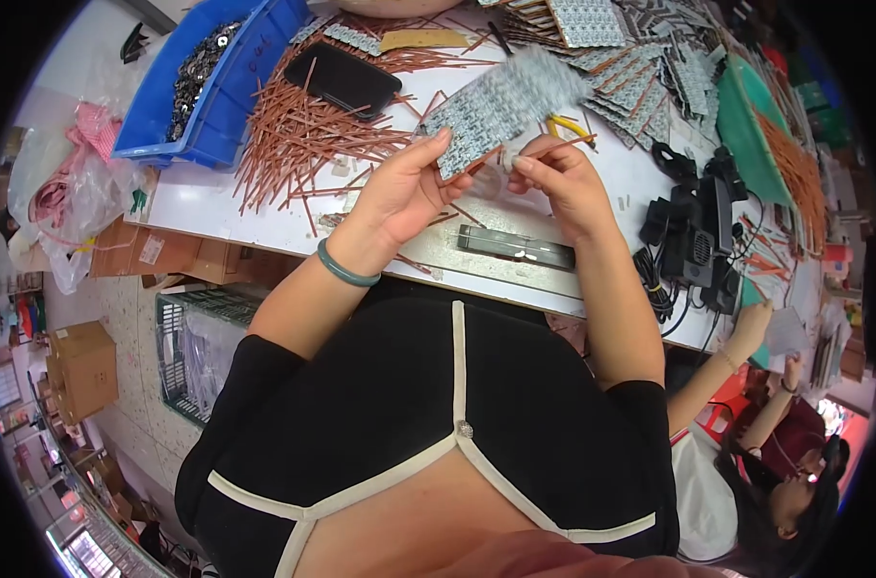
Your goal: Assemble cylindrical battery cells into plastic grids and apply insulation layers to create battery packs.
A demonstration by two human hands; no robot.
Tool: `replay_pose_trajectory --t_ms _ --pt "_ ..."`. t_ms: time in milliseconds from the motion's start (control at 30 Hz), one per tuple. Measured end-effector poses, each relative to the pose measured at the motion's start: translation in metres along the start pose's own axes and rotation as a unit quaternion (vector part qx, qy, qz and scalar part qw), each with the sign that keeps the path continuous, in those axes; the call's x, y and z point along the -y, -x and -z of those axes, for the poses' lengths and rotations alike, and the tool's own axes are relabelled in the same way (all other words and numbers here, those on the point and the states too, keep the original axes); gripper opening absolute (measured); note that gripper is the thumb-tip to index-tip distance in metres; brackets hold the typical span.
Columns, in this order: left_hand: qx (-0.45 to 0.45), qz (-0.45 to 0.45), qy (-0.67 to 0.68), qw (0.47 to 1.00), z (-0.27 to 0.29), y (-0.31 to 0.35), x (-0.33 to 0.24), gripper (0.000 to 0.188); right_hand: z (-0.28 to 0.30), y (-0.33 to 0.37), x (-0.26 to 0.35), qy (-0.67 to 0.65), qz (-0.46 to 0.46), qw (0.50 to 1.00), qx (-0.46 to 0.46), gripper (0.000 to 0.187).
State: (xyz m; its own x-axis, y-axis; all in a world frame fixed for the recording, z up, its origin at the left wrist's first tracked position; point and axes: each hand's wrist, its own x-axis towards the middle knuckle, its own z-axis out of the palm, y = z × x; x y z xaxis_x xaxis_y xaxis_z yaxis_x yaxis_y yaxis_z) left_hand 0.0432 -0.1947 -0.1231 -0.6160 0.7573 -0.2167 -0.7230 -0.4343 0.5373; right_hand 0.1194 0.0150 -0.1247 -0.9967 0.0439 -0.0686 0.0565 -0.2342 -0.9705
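My left hand (pixel 409 188) is closed on the near left corner of a grey panel (pixel 500 101) with a fine repeating pattern, like a sheet of small circuit boards. The panel is tilted over the table, its far end blurred. Along its near edge runs a reddish-brown edge or strip. Close beside that edge, my right hand (pixel 568 183) pinches a thin reddish-brown strip (pixel 565 146). Something whitish shows at its fingertips, too small to make out. Yellow-handled pliers (pixel 573 126) lie just beyond. Below both hands is a metal fixture (pixel 515 247) with a grey bar.
A heap of reddish-brown strips (pixel 308 154) lies left, with a black phone (pixel 343 79) on it. Behind stands a blue bin (pixel 231 91) of small metal parts. Similar panels (pixel 630 91) are piled far right, near a green basket (pixel 746 91) and black adapters (pixel 693 231). Another person's arm (pixel 717 371) reaches in at right.
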Motion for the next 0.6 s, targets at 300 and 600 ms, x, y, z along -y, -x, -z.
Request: replay_pose_trajectory --t_ms 300,600 --pt "-0.021 -0.116 -0.095 0.988 -0.007 -0.010 0.012 0.024 -0.008 0.019 0.008 0.161 0.070 0.984 -0.035 0.015" --pt "0.071 0.018 0.012 0.997 -0.033 -0.004 0.027 0.023 -0.002 0.024 0.001 -0.037 0.068 0.996 0.042 0.012"
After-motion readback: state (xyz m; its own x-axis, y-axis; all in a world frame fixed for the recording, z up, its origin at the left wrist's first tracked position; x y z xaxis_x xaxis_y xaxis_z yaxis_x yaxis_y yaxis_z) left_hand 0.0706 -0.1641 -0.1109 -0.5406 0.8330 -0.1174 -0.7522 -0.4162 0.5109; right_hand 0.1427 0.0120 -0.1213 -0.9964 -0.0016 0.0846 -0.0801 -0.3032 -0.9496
